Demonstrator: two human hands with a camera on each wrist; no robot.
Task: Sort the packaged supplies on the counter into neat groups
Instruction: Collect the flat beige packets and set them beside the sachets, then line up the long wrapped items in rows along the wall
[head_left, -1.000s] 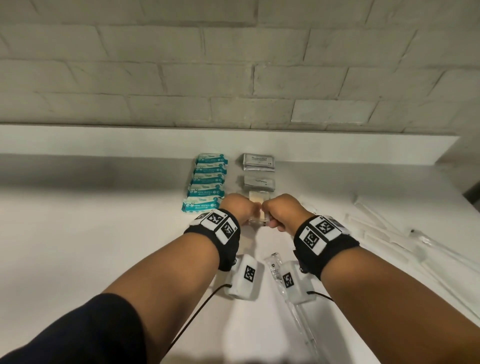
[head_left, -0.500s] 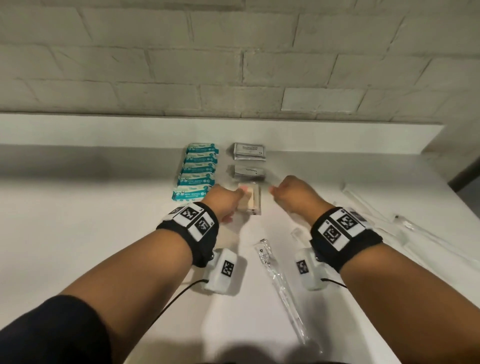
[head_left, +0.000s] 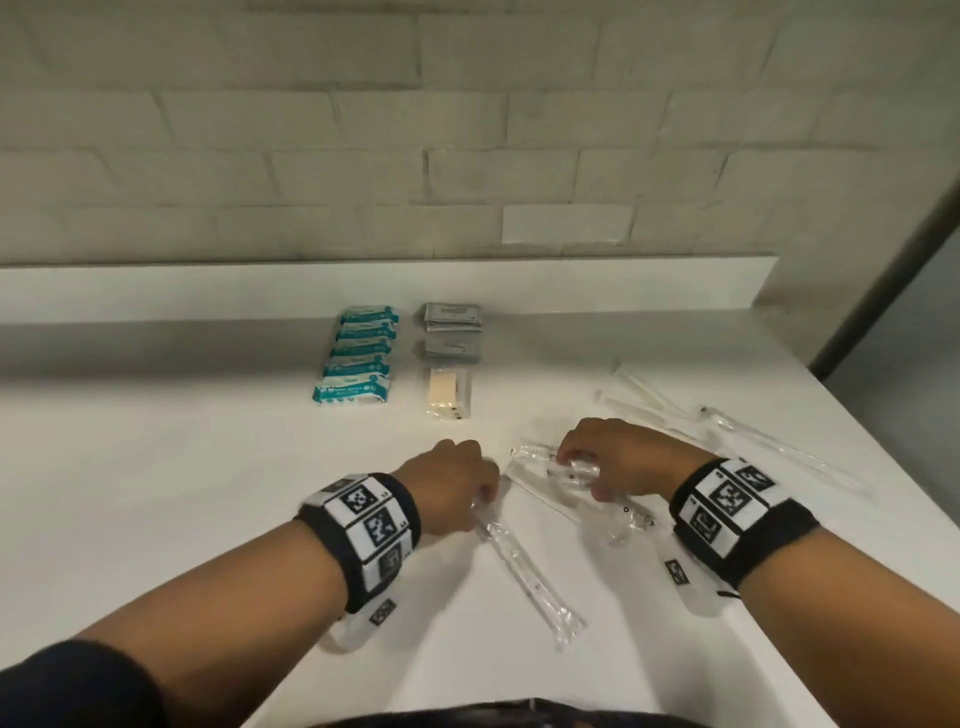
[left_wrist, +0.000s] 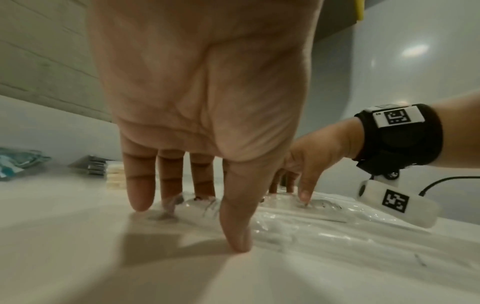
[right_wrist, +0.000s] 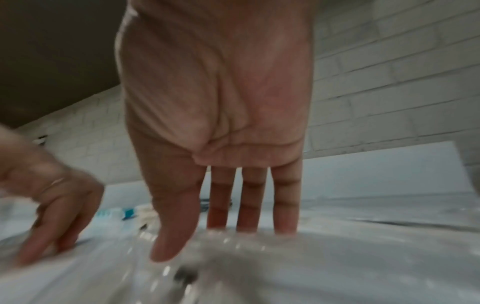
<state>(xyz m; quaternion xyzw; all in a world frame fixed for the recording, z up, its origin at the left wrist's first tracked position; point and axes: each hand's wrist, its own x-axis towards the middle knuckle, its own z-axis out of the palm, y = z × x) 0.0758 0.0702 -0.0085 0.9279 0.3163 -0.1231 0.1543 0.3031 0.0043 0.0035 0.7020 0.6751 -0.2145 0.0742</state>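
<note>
Both of my hands are down on the white counter (head_left: 156, 493) among clear plastic packets. My left hand (head_left: 462, 483) (left_wrist: 192, 222) stands on straight fingers; its fingertips touch the top end of a long clear packet (head_left: 524, 577) that runs toward me. My right hand (head_left: 587, 467) (right_wrist: 215, 242) also has straight fingers. Its thumb is on the near side and its fingers on the far side of a crinkled clear packet (head_left: 550, 462) (right_wrist: 233, 257), and they touch it. The right fingertips are hidden behind the plastic.
At the back lie a column of teal packets (head_left: 358, 358), grey sachets (head_left: 452, 317) and a beige packet (head_left: 448, 392) in front of them. More long clear packets (head_left: 649, 400) lie loose at the right, near the counter's right edge. A brick wall stands behind.
Both hands left the beige packet, which now lies below the grey sachets. They drew back toward me and to the right, down onto the clear packets.
</note>
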